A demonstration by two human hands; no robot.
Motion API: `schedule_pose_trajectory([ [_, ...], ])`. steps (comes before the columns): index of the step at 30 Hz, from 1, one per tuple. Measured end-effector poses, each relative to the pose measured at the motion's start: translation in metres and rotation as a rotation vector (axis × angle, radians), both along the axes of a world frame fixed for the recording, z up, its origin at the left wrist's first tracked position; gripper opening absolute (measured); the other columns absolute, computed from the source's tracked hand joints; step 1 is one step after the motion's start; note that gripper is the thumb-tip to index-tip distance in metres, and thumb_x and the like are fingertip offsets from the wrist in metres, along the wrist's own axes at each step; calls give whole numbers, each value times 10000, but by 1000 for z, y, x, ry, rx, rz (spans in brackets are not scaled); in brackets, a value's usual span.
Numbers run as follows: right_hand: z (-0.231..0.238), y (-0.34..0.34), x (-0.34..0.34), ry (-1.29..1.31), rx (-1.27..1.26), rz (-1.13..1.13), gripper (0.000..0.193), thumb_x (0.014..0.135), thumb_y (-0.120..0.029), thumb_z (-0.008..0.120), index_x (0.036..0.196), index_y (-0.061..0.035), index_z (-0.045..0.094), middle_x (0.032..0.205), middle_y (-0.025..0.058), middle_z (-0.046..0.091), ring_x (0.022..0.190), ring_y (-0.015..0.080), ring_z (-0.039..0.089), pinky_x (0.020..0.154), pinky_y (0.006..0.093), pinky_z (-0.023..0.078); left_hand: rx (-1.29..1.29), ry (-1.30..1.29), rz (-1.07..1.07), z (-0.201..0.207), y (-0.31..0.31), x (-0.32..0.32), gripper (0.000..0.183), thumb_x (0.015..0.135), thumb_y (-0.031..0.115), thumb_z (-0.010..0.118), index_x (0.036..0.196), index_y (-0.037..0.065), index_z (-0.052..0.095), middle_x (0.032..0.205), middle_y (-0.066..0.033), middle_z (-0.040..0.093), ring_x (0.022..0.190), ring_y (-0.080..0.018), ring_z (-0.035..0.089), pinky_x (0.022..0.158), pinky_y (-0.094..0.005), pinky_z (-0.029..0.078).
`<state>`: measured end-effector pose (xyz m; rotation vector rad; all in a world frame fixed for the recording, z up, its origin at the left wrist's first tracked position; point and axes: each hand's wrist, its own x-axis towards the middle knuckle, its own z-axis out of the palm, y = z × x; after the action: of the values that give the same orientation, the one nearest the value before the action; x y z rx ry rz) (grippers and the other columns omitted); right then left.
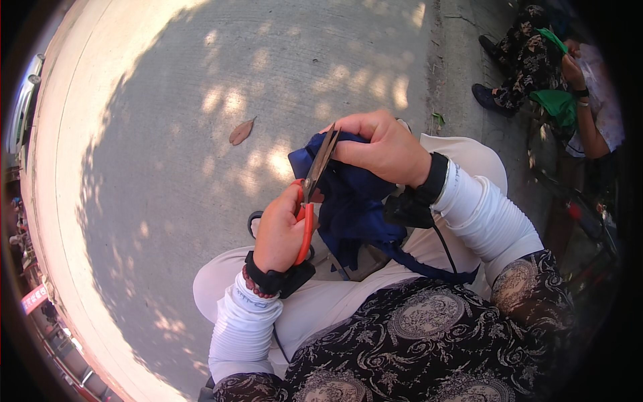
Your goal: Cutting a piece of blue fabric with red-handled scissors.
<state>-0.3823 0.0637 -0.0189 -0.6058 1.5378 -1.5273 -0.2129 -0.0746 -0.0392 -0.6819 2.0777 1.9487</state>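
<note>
My left hand point(277, 231) is closed round the orange handles of a pair of scissors point(321, 163), whose metal blades slant up and right. The blades lie against the upper edge of a dark blue cloth point(355, 204), with a small gap between their tips. My right hand point(385, 149) pinches that edge between thumb and fingers, right beside the blade tips. From there the cloth hangs in loose folds over my lap, and a strip of it trails toward my right thigh. Whether the blades are cutting into the fabric I cannot tell.
Beneath me is grey concrete pavement point(181, 201) with a dry brown leaf point(242, 131) on it. At the upper right sits another person point(522, 63) holding a green cloth point(555, 104). Dark cords run from the black bands on my wrists. A vehicle point(25, 107) shows at the far left.
</note>
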Motion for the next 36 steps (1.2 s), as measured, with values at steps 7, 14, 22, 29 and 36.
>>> schedule_pose_trajectory([
  [7, 1, -1, -2, 26, 28, 4, 169, 888, -107, 604, 974, 10, 689, 806, 4, 677, 731, 48, 592, 649, 209, 482, 210, -128, 58, 9, 0, -7, 350, 755, -29, 458, 1086, -43, 570, 979, -147, 656, 724, -165, 633, 670, -262, 513],
  [14, 0, -2, -1, 72, 29, -1, 162, 876, -88, 581, 949, 13, 685, 764, 7, 669, 694, 46, 578, 627, 219, 476, 147, 11, 76, 0, 8, -7, 357, 777, -23, 428, 1108, -34, 562, 953, -119, 663, 687, -148, 632, 605, -255, 488],
  [22, -11, 3, 8, 248, 117, 52, 214, 866, -96, 587, 1021, 13, 686, 770, 23, 678, 699, 62, 596, 651, 224, 493, 210, -50, 146, 7, 3, -8, 246, 869, 20, 475, 1101, -17, 550, 964, -100, 657, 679, -120, 609, 568, -225, 474],
  [29, -2, 1, 3, -177, 81, 94, 262, 872, -125, 638, 1086, 24, 665, 897, 30, 685, 792, 77, 608, 719, 226, 496, 63, 106, 388, 18, -9, -14, 268, 940, 142, 488, 1136, -27, 559, 891, -103, 657, 643, -111, 589, 569, -210, 442],
  [36, -4, -4, 9, -171, 87, 295, 275, 868, -154, 667, 1093, 6, 661, 954, 30, 676, 876, 85, 598, 816, 243, 476, 236, 88, 260, 25, -10, -13, 248, 952, 190, 577, 1107, -3, 576, 850, -45, 628, 682, -99, 605, 599, -215, 448],
])
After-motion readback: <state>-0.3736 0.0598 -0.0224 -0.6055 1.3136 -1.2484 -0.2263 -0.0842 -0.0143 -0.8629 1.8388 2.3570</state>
